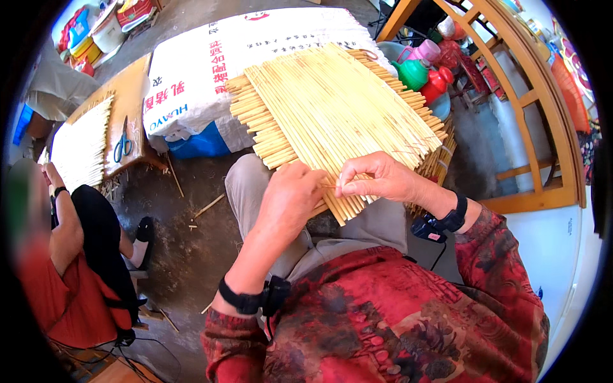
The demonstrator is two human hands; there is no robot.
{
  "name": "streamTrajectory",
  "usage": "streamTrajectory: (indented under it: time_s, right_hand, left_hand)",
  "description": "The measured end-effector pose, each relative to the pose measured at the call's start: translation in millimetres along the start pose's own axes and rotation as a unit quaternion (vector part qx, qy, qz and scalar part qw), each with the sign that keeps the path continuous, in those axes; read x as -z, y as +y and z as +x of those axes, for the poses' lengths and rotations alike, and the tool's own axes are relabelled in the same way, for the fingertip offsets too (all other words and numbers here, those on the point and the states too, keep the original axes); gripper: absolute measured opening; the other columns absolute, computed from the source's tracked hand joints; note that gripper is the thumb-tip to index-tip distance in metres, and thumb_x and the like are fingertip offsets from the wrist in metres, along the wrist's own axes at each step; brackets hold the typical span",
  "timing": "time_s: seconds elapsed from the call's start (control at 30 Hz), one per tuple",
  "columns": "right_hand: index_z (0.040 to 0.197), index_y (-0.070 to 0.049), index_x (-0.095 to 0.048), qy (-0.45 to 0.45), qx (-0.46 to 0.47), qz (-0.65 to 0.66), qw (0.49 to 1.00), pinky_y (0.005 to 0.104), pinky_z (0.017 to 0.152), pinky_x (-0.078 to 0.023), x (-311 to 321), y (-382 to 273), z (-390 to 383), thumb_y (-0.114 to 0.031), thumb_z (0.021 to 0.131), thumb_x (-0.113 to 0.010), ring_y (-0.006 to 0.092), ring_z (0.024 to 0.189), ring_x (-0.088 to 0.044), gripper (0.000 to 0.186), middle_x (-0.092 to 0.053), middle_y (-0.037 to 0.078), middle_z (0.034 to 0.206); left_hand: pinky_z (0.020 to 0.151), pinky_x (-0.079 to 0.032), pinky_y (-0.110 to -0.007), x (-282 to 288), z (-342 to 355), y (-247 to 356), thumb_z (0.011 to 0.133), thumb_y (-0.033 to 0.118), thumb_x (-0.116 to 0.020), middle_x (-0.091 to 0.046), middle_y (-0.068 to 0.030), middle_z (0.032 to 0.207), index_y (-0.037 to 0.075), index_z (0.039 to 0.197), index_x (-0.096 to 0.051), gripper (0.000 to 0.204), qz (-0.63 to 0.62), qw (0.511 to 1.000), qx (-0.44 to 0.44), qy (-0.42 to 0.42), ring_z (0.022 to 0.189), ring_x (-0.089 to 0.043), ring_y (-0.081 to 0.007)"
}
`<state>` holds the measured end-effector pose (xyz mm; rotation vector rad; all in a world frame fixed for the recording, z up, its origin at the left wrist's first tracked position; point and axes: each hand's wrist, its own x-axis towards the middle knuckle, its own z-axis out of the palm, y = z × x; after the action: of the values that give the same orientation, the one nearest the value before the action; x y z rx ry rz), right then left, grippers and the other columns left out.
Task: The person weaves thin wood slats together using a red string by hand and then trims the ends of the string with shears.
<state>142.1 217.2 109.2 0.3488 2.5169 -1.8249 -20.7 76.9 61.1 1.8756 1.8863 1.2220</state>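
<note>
A mat of pale yellow reed stalks (332, 96), laid side by side, slopes from a sack-covered surface down toward my lap. Under it lies another layer of stalks (255, 121), turned at an angle. My left hand (294, 195) is closed at the mat's near edge, fingers curled over the stalk ends. Close beside it, my right hand (378, 177) pinches with thumb and forefinger over the same edge. Whatever sits in that pinch is too small to name, perhaps thread. The left fingertips are partly hidden.
White printed sacking (191, 70) covers the surface ahead. At left, a co-worker (64, 255) sits by a wooden board (131, 83) with another reed mat (80, 143) and scissors (123, 142). A wooden frame (533, 96) stands right, near a green jug (412, 73). Loose stalks (209, 206) litter the floor.
</note>
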Motion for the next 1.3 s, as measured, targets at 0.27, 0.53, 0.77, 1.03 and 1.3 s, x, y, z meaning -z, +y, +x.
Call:
streamTrajectory:
  time_s: [0.27, 0.53, 0.77, 1.03, 1.3]
  right_hand:
    - [0.101, -0.001, -0.062, 0.101, 0.122, -0.239, 0.958, 0.0334, 0.076, -0.047, 8.8, 26.8, 14.8, -0.012, 0.088, -0.055, 0.0236, 0.082, -0.06, 0.019, -0.063, 0.011, 0.085]
    - [0.11, -0.006, -0.058, 0.036, 0.115, -0.389, 0.913, 0.0416, 0.088, -0.043, 0.4, 34.1, 30.6, -0.022, 0.075, -0.068, 0.0319, 0.098, -0.056, 0.039, -0.06, 0.013, 0.101]
    - [0.09, -0.009, -0.062, 0.045, 0.181, -0.45, 0.873, 0.0415, 0.076, -0.046, -2.8, 54.3, 49.0, -0.023, 0.068, -0.071, 0.0303, 0.088, -0.058, 0.028, -0.061, 0.011, 0.089]
    - [0.072, -0.011, -0.06, 0.102, 0.241, -0.424, 0.867, 0.0455, 0.063, -0.044, 2.1, 61.7, 48.3, -0.02, 0.071, -0.06, 0.032, 0.073, -0.058, 0.009, -0.058, 0.01, 0.074]
    - [0.076, -0.012, -0.061, 0.069, 0.233, -0.451, 0.859, 0.042, 0.067, -0.044, 3.0, 48.5, 44.6, -0.019, 0.067, -0.063, 0.0297, 0.076, -0.057, 0.012, -0.058, 0.007, 0.075]
  left_hand:
    - [0.062, -0.046, -0.042, -19.6, 10.3, -6.9, 0.076, 0.007, -0.058, -0.053, -0.0135, 0.073, 0.006, 0.079, -0.058, 0.003, -0.055, 0.997, 0.047, 0.029, 0.071, -0.055, -0.0325]
    - [0.06, -0.049, -0.041, -4.4, 16.5, 15.0, 0.073, -0.001, -0.054, -0.055, -0.013, 0.076, 0.007, 0.093, -0.059, 0.022, 0.045, 0.993, -0.058, 0.095, 0.072, -0.059, -0.0325]
    - [0.057, -0.05, -0.038, 14.4, 19.3, 53.0, 0.077, 0.0, -0.055, -0.056, -0.0152, 0.085, 0.007, 0.106, -0.056, 0.029, 0.039, 0.985, -0.149, 0.082, 0.07, -0.061, -0.0342]
    - [0.068, -0.048, -0.031, -2.2, 16.1, 49.9, 0.083, 0.0, -0.055, -0.054, -0.0105, 0.092, 0.001, 0.099, -0.055, 0.016, -0.074, 0.987, -0.133, 0.056, 0.08, -0.057, -0.0247]
    - [0.071, -0.048, -0.029, -5.6, 4.0, 53.1, 0.086, 0.002, -0.055, -0.054, -0.0099, 0.095, 0.0, 0.097, -0.053, 0.012, -0.108, 0.991, -0.081, 0.005, 0.083, -0.056, -0.0233]
